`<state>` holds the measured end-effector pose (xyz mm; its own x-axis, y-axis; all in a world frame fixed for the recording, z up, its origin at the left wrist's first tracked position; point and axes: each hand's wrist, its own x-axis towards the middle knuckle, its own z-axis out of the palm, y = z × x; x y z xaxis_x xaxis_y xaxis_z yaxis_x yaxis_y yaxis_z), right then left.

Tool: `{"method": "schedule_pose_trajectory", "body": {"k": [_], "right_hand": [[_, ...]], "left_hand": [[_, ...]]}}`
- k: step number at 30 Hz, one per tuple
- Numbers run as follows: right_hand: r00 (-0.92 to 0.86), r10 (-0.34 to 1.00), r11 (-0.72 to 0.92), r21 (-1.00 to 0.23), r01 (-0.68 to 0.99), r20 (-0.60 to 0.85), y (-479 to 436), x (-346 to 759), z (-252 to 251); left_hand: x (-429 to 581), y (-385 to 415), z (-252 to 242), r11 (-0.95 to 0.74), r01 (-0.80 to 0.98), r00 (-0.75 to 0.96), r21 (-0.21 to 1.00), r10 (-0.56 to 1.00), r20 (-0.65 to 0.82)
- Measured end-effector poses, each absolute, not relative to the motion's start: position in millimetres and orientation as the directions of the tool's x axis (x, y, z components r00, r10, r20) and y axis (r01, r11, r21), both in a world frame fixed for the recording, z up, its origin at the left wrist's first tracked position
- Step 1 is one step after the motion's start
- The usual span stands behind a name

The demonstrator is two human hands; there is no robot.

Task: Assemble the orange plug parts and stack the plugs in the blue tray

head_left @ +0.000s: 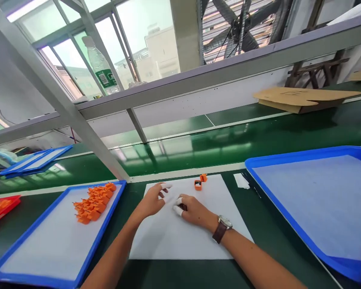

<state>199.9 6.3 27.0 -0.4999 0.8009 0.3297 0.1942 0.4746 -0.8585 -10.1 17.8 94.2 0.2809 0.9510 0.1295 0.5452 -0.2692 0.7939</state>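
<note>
Left hand [153, 200]: over the sheet [180, 245], toward its far left corner; thumb and fingers parted and half-curled, no item visible in the grasp. Right hand [195, 211]: mid-sheet, fingers bent, thumb close to forefinger; cannot tell whether anything is pinched between them. White covers [178, 210] fit some fingertips on both hands.

Case [197, 185]: at the sheet's far edge, right of middle; its orange cap [203, 177] sits just behind, on that edge; whether they are joined is unclear. Caution: a forward sweep of the right hand could probably push either piece off the sheet.

Pile [94, 202]: far right corner of the left tray [33, 280]; a jolt could likely scatter it.
</note>
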Motion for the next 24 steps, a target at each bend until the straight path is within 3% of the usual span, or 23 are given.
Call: {"method": "schedule_pose_trajectory", "body": {"k": [6, 12, 17, 20, 24], "right_hand": [[-0.487, 0.815, 0.466, -0.855, 0.228, 0.314, 8.9, 201.1, 22.9], [-0.425, 0.843, 0.411, -0.904, 0.115, 0.329, 11.9, 201.6, 22.6], [-0.376, 0.903, 0.188, -0.978, -0.091, 0.209, 27.6, 200.9, 22.1], [-0.347, 0.931, 0.038, -0.974, -0.221, 0.115, 37.1, 203.0, 23.8], [-0.377, 0.926, -0.139, -0.907, -0.397, 0.023, 35.3, 207.6, 30.9]], "left_hand": [[96.8, 83.1, 81.3, -0.247, 0.471, 0.382, 0.847, 0.923, 0.056], [107.2, 79.8, 93.1, -0.256, 0.444, 0.397, 0.859, 0.915, 0.068], [60.5, 34.3, 121.1, -0.124, 0.219, 0.408, 0.968, 0.912, 0.025], [35.3, 15.2, 115.4, -0.132, 0.336, 0.428, 0.933, 0.904, -0.026], [20.7, 6.1, 81.8, -0.139, 0.45, 0.266, 0.882, 0.964, 0.016]]}}
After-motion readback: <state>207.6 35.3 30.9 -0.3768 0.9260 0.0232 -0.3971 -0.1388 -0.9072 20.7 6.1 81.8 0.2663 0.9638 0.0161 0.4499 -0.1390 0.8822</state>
